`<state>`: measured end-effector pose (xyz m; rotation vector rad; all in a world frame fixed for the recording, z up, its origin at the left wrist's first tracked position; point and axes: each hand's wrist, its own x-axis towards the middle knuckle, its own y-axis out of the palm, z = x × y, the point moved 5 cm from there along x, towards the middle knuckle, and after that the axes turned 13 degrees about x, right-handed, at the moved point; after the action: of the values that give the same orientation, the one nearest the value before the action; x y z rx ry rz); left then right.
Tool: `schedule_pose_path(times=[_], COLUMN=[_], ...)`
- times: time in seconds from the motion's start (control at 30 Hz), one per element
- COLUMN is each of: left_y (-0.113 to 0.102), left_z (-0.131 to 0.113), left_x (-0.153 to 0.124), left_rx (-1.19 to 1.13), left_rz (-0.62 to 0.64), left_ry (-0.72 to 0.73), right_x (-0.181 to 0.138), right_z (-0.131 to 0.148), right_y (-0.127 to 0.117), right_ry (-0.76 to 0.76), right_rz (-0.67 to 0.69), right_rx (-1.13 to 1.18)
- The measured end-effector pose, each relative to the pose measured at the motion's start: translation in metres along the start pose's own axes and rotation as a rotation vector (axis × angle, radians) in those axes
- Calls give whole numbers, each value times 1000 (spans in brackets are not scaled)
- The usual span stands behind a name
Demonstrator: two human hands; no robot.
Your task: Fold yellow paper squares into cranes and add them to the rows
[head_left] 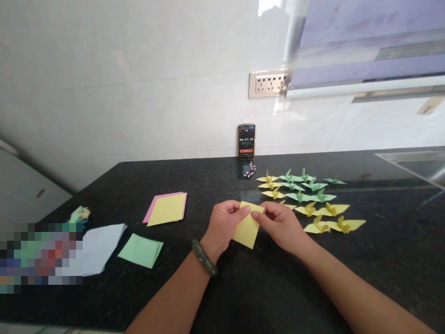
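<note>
- Yellow paper (248,234): held up at clock centre, above the black tabletop (257,292).
- Paper's 9 o'clock side gripped by left hand (219,227); green bangle (204,258) worn on wrist.
- Upper 3 o'clock edge pinched by right hand (284,226).
- Yellow cranes (320,226) and green cranes (326,197) lined up, 1 to 3 o'clock.
- Phone (246,143) propped against wall (156,116), 12 o'clock.
- Yellow sheet (167,209) stacked on pink one, 10 o'clock.
- Green folded paper (139,250), white paper (100,250) laid near 9 o'clock.
</note>
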<state>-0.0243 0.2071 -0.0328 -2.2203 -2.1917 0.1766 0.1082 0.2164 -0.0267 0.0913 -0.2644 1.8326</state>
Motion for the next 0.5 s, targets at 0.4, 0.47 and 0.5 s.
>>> schedule_pose_path(times=[0.4, 0.47, 0.5], left_y=[-5, -3, -2], left_z=[-6, -5, -5], left_x=[-3, -1, -1], left_rx=[345, 388, 415], left_rz=[-179, -106, -80], left_ry=[192, 185, 189], right_x=[-1, 0, 0], right_z=[4, 4, 4], right_y=[0, -3, -5], right_ry=[-9, 3, 12], right_rz=[-13, -48, -58], right_rx=[17, 69, 96])
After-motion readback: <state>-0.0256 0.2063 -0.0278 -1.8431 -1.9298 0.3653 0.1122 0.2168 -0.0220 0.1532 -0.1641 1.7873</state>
